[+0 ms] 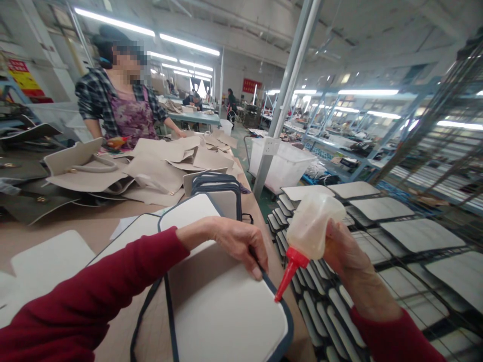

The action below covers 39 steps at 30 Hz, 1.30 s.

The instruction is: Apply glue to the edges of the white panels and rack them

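Observation:
My left hand (241, 246) reaches across a cream panel (226, 311) with dark blue edging, its fingers closed on the panel's right edge. In my right hand (347, 256) is a translucent squeeze bottle (307, 223) with a red nozzle, tipped downward. The nozzle's tip is at the panel's right border, just inside the edging, below my left hand. Inside the bottle is a pale content. A dark strip (145, 311) hangs loose at the panel's left side. Another cream panel (192, 213) with dark edging lies behind my left forearm.
Dark-edged pieces (217, 186) stand stacked behind the panel. Beige bag parts (158, 161) are heaped across the table, where a co-worker (128, 110) in an apron stands. Racks of cream panels (418, 234) fill the right side, near a metal post (279, 110) and a white bin (283, 161).

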Each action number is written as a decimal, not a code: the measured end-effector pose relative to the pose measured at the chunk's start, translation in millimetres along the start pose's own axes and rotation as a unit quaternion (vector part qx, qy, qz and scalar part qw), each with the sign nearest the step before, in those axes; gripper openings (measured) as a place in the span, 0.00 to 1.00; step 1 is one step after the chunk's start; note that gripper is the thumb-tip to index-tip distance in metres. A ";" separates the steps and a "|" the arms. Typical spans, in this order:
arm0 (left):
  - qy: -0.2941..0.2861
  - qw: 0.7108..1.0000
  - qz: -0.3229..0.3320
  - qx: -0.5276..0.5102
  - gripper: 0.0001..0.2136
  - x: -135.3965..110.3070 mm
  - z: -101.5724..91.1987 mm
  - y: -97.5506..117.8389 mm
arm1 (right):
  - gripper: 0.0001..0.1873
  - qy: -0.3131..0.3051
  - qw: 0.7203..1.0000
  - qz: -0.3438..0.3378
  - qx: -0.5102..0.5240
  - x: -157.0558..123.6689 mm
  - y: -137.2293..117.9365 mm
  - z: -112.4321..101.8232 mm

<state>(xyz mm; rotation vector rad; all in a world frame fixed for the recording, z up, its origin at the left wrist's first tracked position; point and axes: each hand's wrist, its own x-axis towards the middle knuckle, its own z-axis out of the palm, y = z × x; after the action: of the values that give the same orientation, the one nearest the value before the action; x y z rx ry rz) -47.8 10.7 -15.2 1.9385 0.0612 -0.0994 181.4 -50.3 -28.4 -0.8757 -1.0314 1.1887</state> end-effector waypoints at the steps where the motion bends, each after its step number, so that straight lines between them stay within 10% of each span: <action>1: 0.002 1.000 0.000 -0.003 0.10 -0.2 0.0 -0.3 | 0.24 0.001 1.000 0.000 0.003 -0.1 0.2 0.2; 39: 0.005 1.000 -0.005 0.003 0.12 -4.1 8.1 -0.4 | 0.23 0.019 0.999 0.034 0.029 -7.5 4.9 2.7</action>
<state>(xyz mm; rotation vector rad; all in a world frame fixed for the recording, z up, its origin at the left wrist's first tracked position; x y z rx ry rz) -52.3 3.4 -18.1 1.9439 0.0770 -0.0962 176.9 -56.8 -33.5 -0.8912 -0.9392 1.2489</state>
